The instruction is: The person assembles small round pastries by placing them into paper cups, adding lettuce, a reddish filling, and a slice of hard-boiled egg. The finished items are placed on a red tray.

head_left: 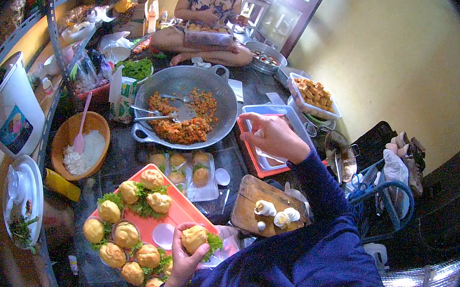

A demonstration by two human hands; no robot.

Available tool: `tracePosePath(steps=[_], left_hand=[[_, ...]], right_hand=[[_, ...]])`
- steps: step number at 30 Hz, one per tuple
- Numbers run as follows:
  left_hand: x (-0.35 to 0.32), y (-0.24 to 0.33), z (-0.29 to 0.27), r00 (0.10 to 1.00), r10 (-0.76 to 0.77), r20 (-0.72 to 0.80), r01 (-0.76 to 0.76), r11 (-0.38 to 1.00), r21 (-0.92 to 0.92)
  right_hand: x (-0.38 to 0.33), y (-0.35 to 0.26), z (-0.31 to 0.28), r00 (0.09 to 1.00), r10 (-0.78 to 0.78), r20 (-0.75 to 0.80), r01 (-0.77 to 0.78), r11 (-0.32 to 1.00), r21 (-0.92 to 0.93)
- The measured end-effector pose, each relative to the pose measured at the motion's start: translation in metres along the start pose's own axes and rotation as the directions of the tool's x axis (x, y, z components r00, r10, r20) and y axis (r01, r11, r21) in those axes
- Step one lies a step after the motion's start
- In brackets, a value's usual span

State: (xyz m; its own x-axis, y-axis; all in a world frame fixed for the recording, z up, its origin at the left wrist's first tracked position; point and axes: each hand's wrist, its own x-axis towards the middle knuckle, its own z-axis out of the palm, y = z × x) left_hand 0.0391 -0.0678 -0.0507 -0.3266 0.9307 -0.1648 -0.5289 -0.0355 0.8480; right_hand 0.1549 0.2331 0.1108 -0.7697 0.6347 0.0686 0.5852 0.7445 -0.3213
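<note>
My left hand (180,265) is closed around a golden choux puff (194,237) with green lettuce sticking out on its right. It is held over the near right end of a coral-red tray (186,199). Several similar filled puffs (126,234) with lettuce stand on the left of that tray, beside a round white paper cup (164,235). Farther off to the right, my right hand (275,134) hovers over a red-rimmed rectangular container (294,115). Its fingers are bent and apart, and I see nothing in them.
Beyond the tray stands a large metal wok (187,81) with orange filling and spoons. A wooden board (243,212) carries peeled eggs. Left are a bowl of white shreds (96,152) and a shelf (54,44). A person (211,19) sits at the back; fried pieces (314,94) fill a tub.
</note>
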Motion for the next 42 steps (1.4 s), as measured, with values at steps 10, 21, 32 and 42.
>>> tracePosePath(steps=[10,21,32,42], left_hand=[[0.0,0.0,-0.001,1.0,0.022,0.005,-0.022,1.0,-0.018],[-0.001,0.001,0.001,1.0,0.007,-0.021,-0.007,1.0,-0.015],[-0.002,0.004,0.002,0.999,-0.008,-0.033,0.01,0.999,0.04],[-0.003,0.002,0.002,0.999,-0.013,-0.043,0.016,0.997,0.075]], right_hand=[[-0.004,0.005,0.013,0.999,0.005,0.046,-0.002,0.998,-0.062],[-0.007,0.005,0.024,0.994,0.014,0.104,-0.007,0.998,-0.069],[-0.018,0.007,0.05,0.978,-0.141,0.151,0.152,0.986,-0.064],[-0.041,-0.013,0.065,0.933,-0.147,0.328,0.166,0.986,-0.032]])
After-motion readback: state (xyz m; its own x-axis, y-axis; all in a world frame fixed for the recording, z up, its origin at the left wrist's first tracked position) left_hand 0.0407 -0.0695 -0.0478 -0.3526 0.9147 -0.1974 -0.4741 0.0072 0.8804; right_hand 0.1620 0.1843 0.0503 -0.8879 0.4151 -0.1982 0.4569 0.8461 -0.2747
